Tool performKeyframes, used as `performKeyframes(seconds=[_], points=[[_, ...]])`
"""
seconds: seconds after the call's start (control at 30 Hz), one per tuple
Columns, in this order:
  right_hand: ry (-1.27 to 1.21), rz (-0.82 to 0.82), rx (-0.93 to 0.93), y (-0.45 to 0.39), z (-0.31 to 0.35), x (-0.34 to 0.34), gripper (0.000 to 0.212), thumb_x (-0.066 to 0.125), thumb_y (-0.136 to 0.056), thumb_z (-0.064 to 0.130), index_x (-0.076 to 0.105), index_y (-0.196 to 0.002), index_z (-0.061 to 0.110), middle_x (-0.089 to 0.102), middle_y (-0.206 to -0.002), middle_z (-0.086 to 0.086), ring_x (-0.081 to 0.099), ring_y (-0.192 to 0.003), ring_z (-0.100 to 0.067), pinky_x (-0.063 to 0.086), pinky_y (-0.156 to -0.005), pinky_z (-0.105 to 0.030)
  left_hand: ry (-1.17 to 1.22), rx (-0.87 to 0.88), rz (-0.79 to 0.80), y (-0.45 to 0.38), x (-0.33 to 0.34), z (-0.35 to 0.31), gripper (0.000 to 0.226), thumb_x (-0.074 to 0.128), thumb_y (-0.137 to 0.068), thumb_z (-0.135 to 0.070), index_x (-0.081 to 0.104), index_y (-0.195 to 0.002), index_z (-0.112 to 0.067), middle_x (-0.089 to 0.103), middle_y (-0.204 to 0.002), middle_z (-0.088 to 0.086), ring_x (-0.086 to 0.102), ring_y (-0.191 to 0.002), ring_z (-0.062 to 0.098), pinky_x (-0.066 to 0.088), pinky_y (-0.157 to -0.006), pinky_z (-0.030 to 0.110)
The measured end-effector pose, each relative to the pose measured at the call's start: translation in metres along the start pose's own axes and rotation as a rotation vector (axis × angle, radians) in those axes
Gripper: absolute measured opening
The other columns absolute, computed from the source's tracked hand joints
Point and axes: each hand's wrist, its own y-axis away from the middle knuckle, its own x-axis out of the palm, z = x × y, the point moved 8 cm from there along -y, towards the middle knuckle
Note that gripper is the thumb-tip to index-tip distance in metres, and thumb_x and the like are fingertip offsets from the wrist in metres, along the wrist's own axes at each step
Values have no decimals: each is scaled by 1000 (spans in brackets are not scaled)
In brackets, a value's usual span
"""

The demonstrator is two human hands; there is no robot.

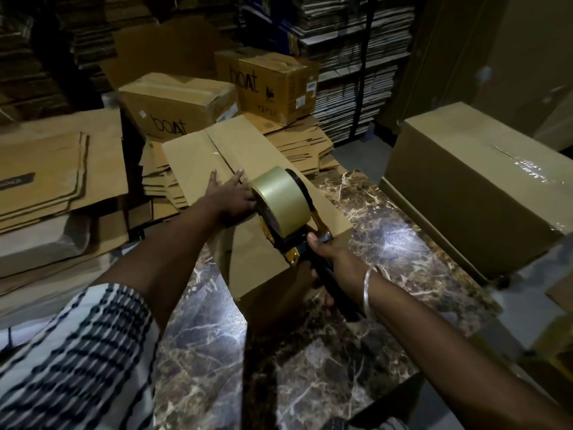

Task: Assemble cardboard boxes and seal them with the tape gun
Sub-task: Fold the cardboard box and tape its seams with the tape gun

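A long brown cardboard box (198, 156) lies on the marble table (372, 249) with its two top flaps folded shut along a centre seam. My left hand (231, 195) presses flat on the flaps beside the seam, fingers straight. My right hand (328, 259) grips the black handle of a tape gun (282, 209), which carries a large roll of tan tape. The gun rests on the near end of the box top, over the seam.
A taped box (471, 187) stands on the table at right. Two "boat" printed boxes (173, 100) (273, 82) sit behind, on piles of flattened cardboard (55, 169). Shelves of stacked flat cardboard (350, 57) fill the back.
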Motion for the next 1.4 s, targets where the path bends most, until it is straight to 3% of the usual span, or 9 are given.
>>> performKeyframes(seconds=[0.1, 0.3, 0.5, 0.7, 0.87, 0.9, 1.1, 1.2, 1.4], points=[[-52, -32, 8, 12, -14, -8, 60, 52, -91, 62, 62, -86, 3, 51, -68, -8, 42, -37, -20, 37, -37, -22, -17, 12, -11, 7, -4, -5, 62, 28, -102, -60, 8, -157, -41, 4, -167, -8, -10, -153, 29, 0, -113, 74], [-66, -51, -39, 11, -10, -8, 58, 50, -94, 59, 66, -93, 4, 53, -76, -10, 44, -35, -17, 37, -38, -22, 26, 6, -121, 14, -14, -21, 61, 29, -101, -58, 19, -157, -37, 19, -166, -5, 1, -154, 21, -6, -116, 69], [-95, -25, -36, 15, -12, -4, 53, 54, -91, 60, 65, -86, 8, 54, -70, -8, 51, -41, -19, 37, -37, -21, 316, 105, -145, 33, -9, -44, 102, 8, -63, -76, 29, -154, -37, 21, -165, -3, 14, -152, 22, -5, -114, 70], [-34, 5, 10, 21, -29, -6, 69, 53, -81, 75, 53, -78, 6, 46, -56, -10, 37, -39, -21, 29, -40, -22, 183, 61, -61, 28, 1, -41, 64, 30, -97, -64, 17, -156, -42, 9, -167, -8, -1, -154, 25, -3, -112, 74], [-126, 19, -73, 35, -52, -17, 66, 56, -76, 73, 54, -69, 7, 44, -51, -13, 34, -30, -19, 27, -34, -21, 174, 97, -64, 28, 4, -43, 115, -17, -53, -99, 9, -153, -51, -2, -166, -13, -11, -153, 28, -6, -110, 77], [-142, 23, -100, 38, -58, -20, 66, 57, -79, 72, 55, -68, 7, 44, -51, -14, 34, -29, -19, 26, -34, -20, 172, 107, -87, 28, 3, -43, 112, -18, -51, -100, 5, -151, -54, -5, -166, -13, -11, -153, 29, -6, -109, 77], [-177, 33, -218, 42, -77, -21, 67, 58, -79, 67, 56, -76, 1, 45, -50, -14, 32, -29, -19, 27, -37, -21, 159, 82, -173, 34, -5, -52, 78, -3, -78, -89, -16, -146, -53, -5, -166, -11, -7, -154, 27, -8, -110, 72], [-168, 54, -231, 38, -77, -20, 71, 62, -75, 71, 56, -79, 0, 45, -50, -14, 31, -29, -20, 28, -36, -21, 209, 154, -172, 52, -9, -79, 73, 11, -94, -73, 1, -157, -38, -1, -166, -9, -4, -154, 22, -7, -117, 65], [-153, 57, -243, 34, -72, -20, 65, 59, -83, 65, 54, -76, 1, 44, -50, -14, 31, -29, -20, 26, -36, -22, 227, 172, -114, 49, 4, -86, 60, 22, -100, -65, 18, -156, -42, 4, -166, -13, -9, -154, 18, -5, -116, 67]])
